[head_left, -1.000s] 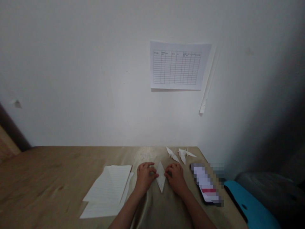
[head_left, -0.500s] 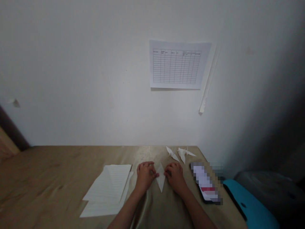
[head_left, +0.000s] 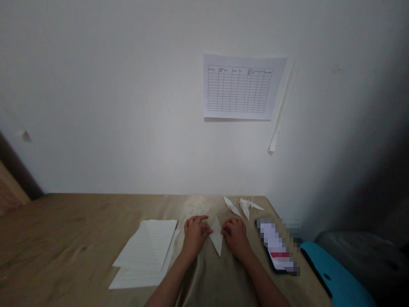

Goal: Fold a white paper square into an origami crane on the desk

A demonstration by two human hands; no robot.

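Note:
Between my two hands is a white paper folded into a narrow diamond, its long points toward the wall and toward me. My left hand pinches its left corner with thumb and fingers. At the opposite corner, the bent fingers of my right hand close on the paper's edge; their exact contact is hard to make out. Beyond my right hand lie small folded paper birds, one on the left and others close together beside it.
Lined paper sheets lie stacked on the cloth-covered table to the left. A phone with a blurred screen rests near the right edge. Past that edge is a blue object. A printed table sheet hangs on the wall.
The folded paper has turned slightly, its near point swinging a little to the right. Both hands keep nearly the same place. The view has shifted a little.

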